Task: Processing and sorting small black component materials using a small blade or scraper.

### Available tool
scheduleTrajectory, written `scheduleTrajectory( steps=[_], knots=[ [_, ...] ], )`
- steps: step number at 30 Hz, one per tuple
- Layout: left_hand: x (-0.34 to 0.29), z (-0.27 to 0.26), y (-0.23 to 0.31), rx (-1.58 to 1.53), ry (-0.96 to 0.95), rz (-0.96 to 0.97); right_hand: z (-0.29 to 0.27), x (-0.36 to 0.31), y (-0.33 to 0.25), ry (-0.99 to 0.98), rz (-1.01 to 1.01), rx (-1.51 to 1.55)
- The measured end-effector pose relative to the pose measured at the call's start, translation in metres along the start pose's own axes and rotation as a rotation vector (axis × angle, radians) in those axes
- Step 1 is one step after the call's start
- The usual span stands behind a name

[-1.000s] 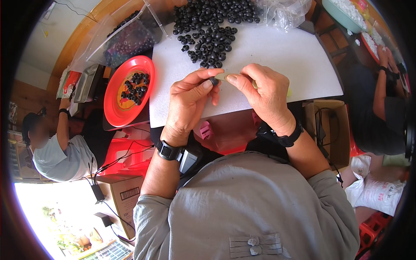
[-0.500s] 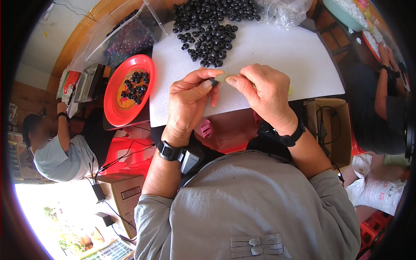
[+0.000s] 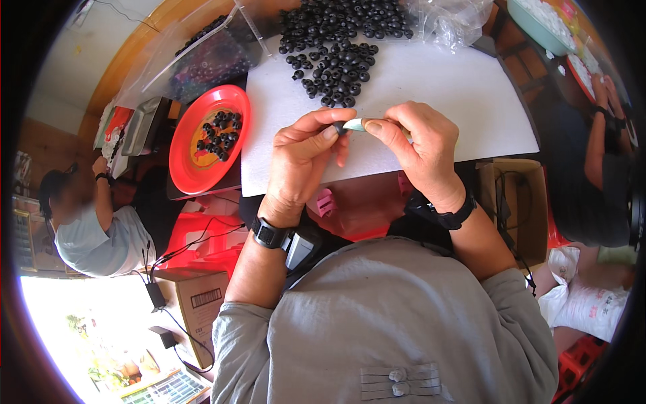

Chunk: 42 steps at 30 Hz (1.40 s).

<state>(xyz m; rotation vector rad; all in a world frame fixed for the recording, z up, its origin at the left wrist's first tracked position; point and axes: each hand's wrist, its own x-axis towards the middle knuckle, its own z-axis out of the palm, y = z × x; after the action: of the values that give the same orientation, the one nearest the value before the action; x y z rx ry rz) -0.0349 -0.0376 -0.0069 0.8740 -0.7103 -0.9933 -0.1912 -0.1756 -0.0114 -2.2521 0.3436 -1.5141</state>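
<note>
My left hand [image 3: 296, 155] pinches a small round black part [image 3: 340, 127] between thumb and fingertips, above the near edge of the white tabletop [image 3: 457, 87]. In my right hand [image 3: 424, 148] is a slim, pale green blade-like tool [image 3: 354, 124], its tip touching the black part. The fingers hide most of the tool, and its exact kind is unclear. Just beyond my hands a heap of similar black parts [image 3: 340, 71], some showing a hole, spreads over the far side of the table. To the left, a red oval plate [image 3: 180, 145] carries a smaller group of black parts [image 3: 219, 137].
A clear plastic bin [image 3: 202, 71] with dark parts stands at the far left, and a crumpled clear bag [image 3: 457, 23] lies at the back. An open cardboard box [image 3: 521, 222] is at the right. One person [image 3: 101, 229] sits left; another person's arms [image 3: 595, 128] show right.
The whole view has shifted slightly to one side. The pale tool's tip now shows brighter and at a different tilt against the black part; both hands keep their grip.
</note>
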Motion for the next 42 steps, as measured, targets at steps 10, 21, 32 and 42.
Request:
scheduleTrajectory(
  steps=[10,21,32,42],
  knots=[
    [-0.008,0.006,0.011,0.188,0.041,0.008,-0.011,-0.003,-0.004,-0.162,-0.040,0.050],
    [-0.014,-0.089,0.098,1.589,0.388,0.493,-0.008,-0.005,0.000,-0.127,-0.130,0.015],
    [0.046,-0.012,0.029,1.619,0.007,0.513,-0.011,-0.011,0.002,-0.127,-0.167,0.010],
    [0.052,-0.026,0.025,1.512,0.026,0.496,-0.011,-0.013,0.004,-0.116,-0.183,-0.008]
  ],
)
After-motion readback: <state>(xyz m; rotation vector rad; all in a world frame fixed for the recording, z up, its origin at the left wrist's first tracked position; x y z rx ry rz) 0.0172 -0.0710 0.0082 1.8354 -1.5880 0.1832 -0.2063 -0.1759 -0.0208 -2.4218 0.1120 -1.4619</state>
